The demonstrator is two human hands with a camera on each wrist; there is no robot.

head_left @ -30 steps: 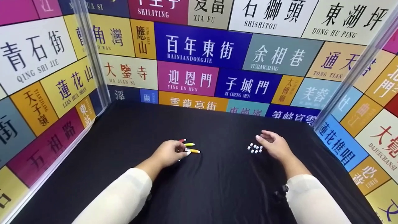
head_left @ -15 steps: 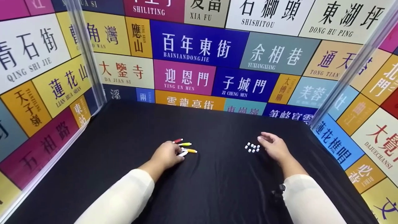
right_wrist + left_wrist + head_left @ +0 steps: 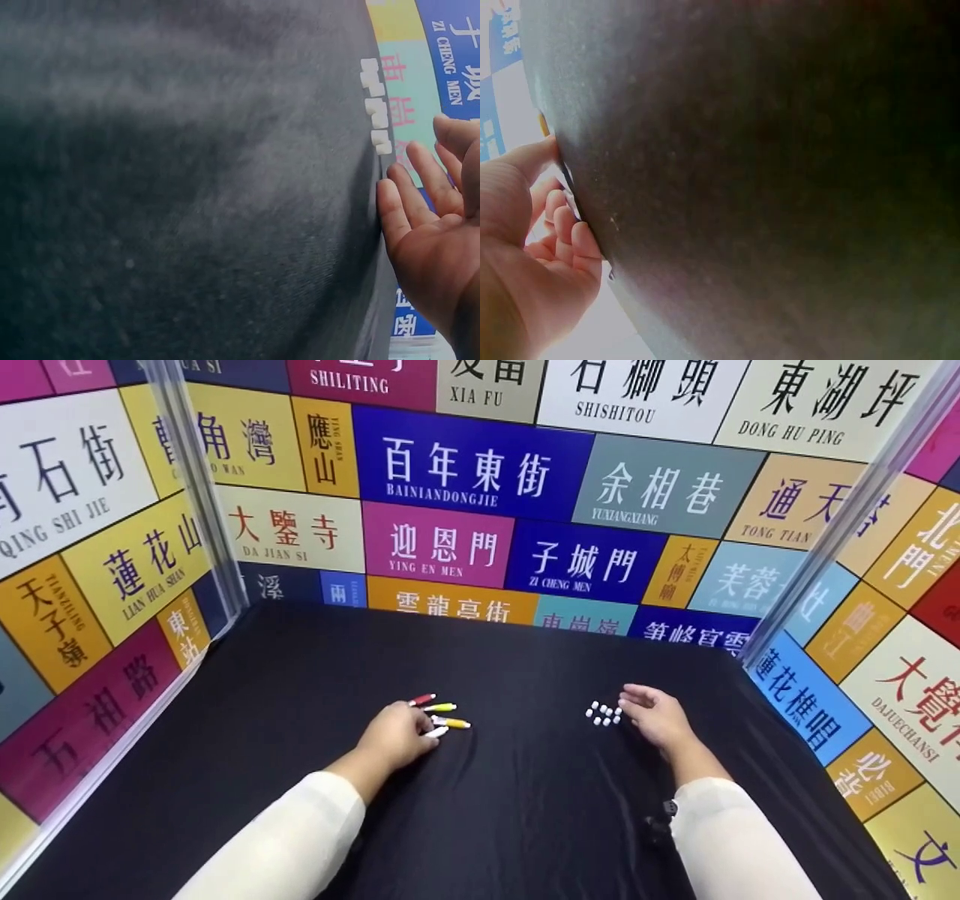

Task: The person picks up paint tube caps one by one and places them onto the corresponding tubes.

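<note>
In the head view, my left hand (image 3: 396,733) is over a small cluster of pens on the black cloth. A white pen (image 3: 436,732) sits at its fingertips, apparently pinched, its rear hidden by the hand. Beside it lie a red pen (image 3: 422,700), a yellow-green pen (image 3: 441,707) and an orange pen (image 3: 454,724), each with a white end. The left wrist view shows my left hand (image 3: 551,247) with curled fingers low against the cloth. My right hand (image 3: 660,718), fingers loosely extended, rests beside several small white cubes (image 3: 375,109); none is in its grasp.
A black cloth (image 3: 517,802) covers the table. Panels printed with large characters (image 3: 469,465) surround it at the back and both sides, with clear corner posts (image 3: 832,540) at the left and right.
The whole view shifts slightly as the head turns. My left hand pulls back a little with the white pen, leaving more of the red pen showing. My right hand stays by the cubes.
</note>
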